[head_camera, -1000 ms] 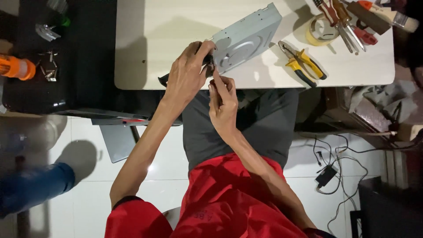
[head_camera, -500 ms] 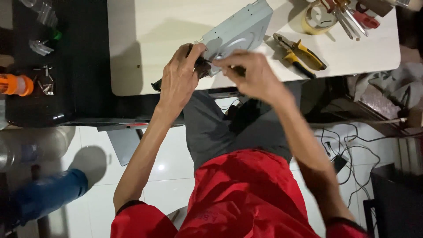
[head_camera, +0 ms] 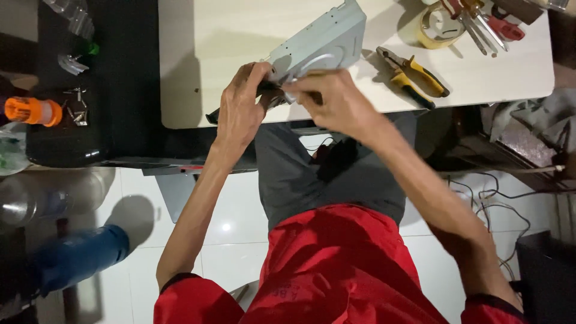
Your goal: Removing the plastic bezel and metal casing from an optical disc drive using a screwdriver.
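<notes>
A grey metal drive case [head_camera: 324, 39] lies tilted on the pale table [head_camera: 204, 54], its near end at the table's front edge. My left hand [head_camera: 240, 111] grips that near end, fingers over a dark part under it. My right hand [head_camera: 333, 99] reaches across from the right and rests on the same end, fingers pinched at the case's edge. What the fingertips hold is hidden.
Yellow-handled pliers [head_camera: 417, 75] lie right of the case. A tape roll [head_camera: 435, 27] and several screwdrivers [head_camera: 480, 21] sit at the table's far right. An orange-capped bottle [head_camera: 33, 111] and small metal bits lie on a black surface at left. Cables trail on the floor at right.
My right hand has swung from below the case's near end up and over to its right side. The left hand keeps its grip. The view has shifted slightly.
</notes>
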